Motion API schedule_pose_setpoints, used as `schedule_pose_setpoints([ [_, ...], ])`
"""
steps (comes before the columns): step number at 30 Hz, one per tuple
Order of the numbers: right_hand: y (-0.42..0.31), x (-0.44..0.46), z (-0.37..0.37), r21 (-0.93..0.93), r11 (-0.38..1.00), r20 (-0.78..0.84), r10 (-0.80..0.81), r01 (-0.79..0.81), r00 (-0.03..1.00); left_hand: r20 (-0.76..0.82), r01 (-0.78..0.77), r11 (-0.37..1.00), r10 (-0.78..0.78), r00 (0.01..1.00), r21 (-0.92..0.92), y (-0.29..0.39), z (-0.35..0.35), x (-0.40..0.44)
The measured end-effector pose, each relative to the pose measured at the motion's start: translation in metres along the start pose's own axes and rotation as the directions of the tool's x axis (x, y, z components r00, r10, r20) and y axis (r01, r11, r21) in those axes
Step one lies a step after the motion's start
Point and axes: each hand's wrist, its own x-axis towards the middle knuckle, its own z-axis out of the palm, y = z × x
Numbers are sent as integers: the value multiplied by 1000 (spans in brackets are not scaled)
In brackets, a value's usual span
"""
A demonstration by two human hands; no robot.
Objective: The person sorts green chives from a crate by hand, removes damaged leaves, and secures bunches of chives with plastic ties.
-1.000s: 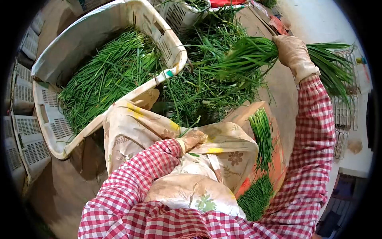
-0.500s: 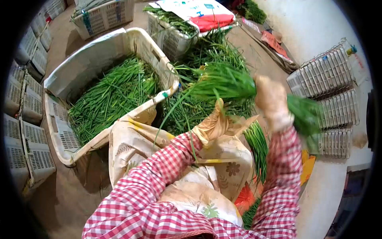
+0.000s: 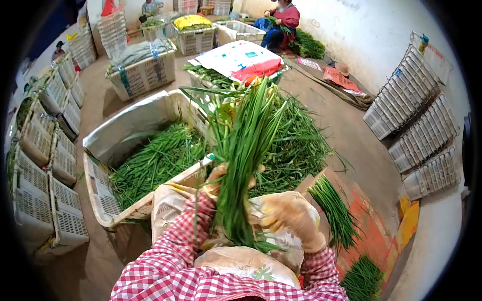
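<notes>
A bunch of long green chives point(image 3: 246, 135) stands nearly upright in front of me, leaves fanned at the top and ends hanging over my lap. My left hand point(image 3: 217, 179), gloved, is wrapped round its middle from the left, partly hidden behind the leaves. Just right of the bunch's lower part is my gloved right hand point(image 3: 296, 220), blurred, its fingers stretched towards the leaves; I see nothing in it. A patterned apron point(image 3: 226, 261) covers my lap. A neat bunch of chives point(image 3: 334, 210) lies to the right, with more greens point(image 3: 362, 278) below.
At left stands a white crate point(image 3: 95, 185) part-filled with chives. A heap of loose greens point(image 3: 296, 145) lies ahead, before a crate topped by a white-and-red sack point(image 3: 241, 60). Stacked crates point(image 3: 401, 95) line the right wall. A person point(image 3: 286, 22) sits at the back holding greens.
The chive bunch has moved from my raised right hand to my left hand, turning from sideways to upright. My right hand has come down and in. The view has tilted up.
</notes>
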Motion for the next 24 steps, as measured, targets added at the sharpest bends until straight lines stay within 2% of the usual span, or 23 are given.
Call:
schedule_pose_setpoints([
  [1,5,9,-18,128,990,-7,-57,57,998,-16,87,996,-87,996,-7,16,2,-10],
  [2,7,18,-22,152,964,-85,-208,219,974,-34,176,984,-177,984,-15,35,3,-22],
  [3,3,30,-14,274,930,1,-256,245,967,-84,223,965,-213,973,138,59,14,-40],
  [5,4,56,14,509,818,172,-402,268,899,-153,282,914,-246,957,290,93,42,-68],
  [6,9,69,26,604,754,225,-471,257,853,-185,330,821,-274,944,467,106,51,-77],
  [8,-1,80,55,837,514,207,-614,187,762,-280,410,544,-309,909,732,123,68,-99],
  [9,-7,68,56,838,527,201,-539,141,818,-339,445,377,-316,886,812,128,72,-113],
  [10,-7,70,66,897,397,21,-473,192,881,-402,475,201,-316,859,857,128,74,-131],
  [11,4,74,62,904,405,82,-473,134,877,-435,582,454,-392,810,675,125,70,-152],
  [12,16,81,58,909,410,141,-473,76,870,-494,596,513,-336,802,618,112,72,-177],
  [14,21,99,65,959,282,128,-476,14,870,-598,592,645,-251,761,483,83,75,-226],
  [16,21,108,60,872,482,141,-418,87,897,-651,538,778,-229,724,325,42,69,-262],
  [17,23,111,56,783,617,164,-330,81,929,-661,484,839,-219,717,248,21,62,-276],
  [18,11,107,57,790,614,197,-249,-3,948,-668,415,893,-203,716,174,2,52,-284],
  [20,4,114,54,445,876,104,-256,185,961,-672,305,948,-171,720,86,-17,38,-292],
  [22,-6,126,53,354,930,31,-119,100,992,-672,212,975,-118,731,60,-21,30,-297],
  [23,0,144,48,588,808,21,-55,32,998,-669,169,984,-89,738,55,-22,29,-299],
  [24,3,162,39,652,755,-37,-63,72,997,-669,132,990,-69,740,44,-20,30,-303],
])
